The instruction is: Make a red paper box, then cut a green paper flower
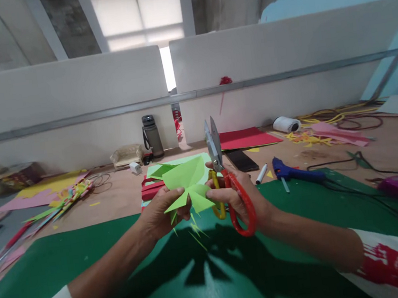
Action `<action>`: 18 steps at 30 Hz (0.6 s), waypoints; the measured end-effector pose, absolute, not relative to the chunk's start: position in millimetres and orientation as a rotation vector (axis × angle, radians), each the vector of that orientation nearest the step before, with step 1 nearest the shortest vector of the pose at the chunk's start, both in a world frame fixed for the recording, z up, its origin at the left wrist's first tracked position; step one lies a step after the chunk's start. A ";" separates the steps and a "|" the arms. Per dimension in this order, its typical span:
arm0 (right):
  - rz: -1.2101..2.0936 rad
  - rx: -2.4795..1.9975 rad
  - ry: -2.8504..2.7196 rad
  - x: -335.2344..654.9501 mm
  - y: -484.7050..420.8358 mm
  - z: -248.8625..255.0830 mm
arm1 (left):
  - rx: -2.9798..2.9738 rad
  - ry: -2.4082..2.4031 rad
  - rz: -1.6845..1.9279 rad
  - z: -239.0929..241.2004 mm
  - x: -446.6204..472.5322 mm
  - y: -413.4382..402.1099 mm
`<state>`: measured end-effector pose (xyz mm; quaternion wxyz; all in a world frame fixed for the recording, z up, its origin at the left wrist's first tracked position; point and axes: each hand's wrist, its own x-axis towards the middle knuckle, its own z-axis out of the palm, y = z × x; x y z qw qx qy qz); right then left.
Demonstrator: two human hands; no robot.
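Between my two hands is a light green paper cutout [190, 183] with several pointed lobes, raised above the green mat [137, 294]. My left hand [163, 210] pinches its left side between thumb and fingers. With the fingertips my right hand [240, 195] touches the cutout's right edge. Hooked on that same hand is a pair of scissors [243, 211] with one red and one yellow handle loop, blades pointing up and slightly apart. Thin green paper slivers [196, 230] show just below the cutout.
Behind the hands lie red paper sheets [249, 137], a dark phone [241, 160] and a white marker [261, 174]. A blue glue gun [297, 171] with its cord is at right. A dark bottle [152, 136] stands by the white panel. Paper flowers [69, 198] lie at left.
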<state>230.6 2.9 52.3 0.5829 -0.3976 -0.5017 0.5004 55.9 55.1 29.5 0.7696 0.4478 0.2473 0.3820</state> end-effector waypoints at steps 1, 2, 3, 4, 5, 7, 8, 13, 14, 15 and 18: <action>1.182 -0.919 -1.171 230.4 4.1 51.4 | 0.970 0.530 0.818 29.3 56.4 54.3; 1.192 -0.912 -1.176 230.3 5.2 50.5 | 0.969 0.527 0.812 29.2 56.7 53.5; 1.192 -0.906 -1.186 230.2 6.0 49.7 | 0.968 0.526 0.809 29.0 56.8 53.1; 1.188 -0.904 -1.202 230.1 6.6 49.2 | 0.971 0.527 0.809 28.5 56.5 53.0; 1.185 -0.903 -1.220 230.0 6.7 48.8 | 0.980 0.527 0.811 27.8 56.0 53.4; 1.185 -0.900 -1.243 229.8 5.4 49.3 | 1.008 0.501 0.807 25.7 54.2 55.1; 1.186 -0.896 -1.245 229.6 4.0 50.1 | 1.019 0.476 0.798 24.5 53.3 56.2; 1.178 -0.878 -1.317 227.2 -5.7 56.4 | 1.007 0.403 0.744 20.1 51.2 58.6; 1.159 -0.873 -1.338 226.7 -7.0 56.9 | 0.998 0.415 0.748 19.6 51.4 58.3; 1.134 -0.872 -1.354 226.3 -7.8 57.0 | 0.991 0.431 0.753 19.3 51.7 58.0; 1.075 -0.877 -1.359 225.6 -7.5 54.7 | 1.000 0.471 0.741 18.2 52.9 56.9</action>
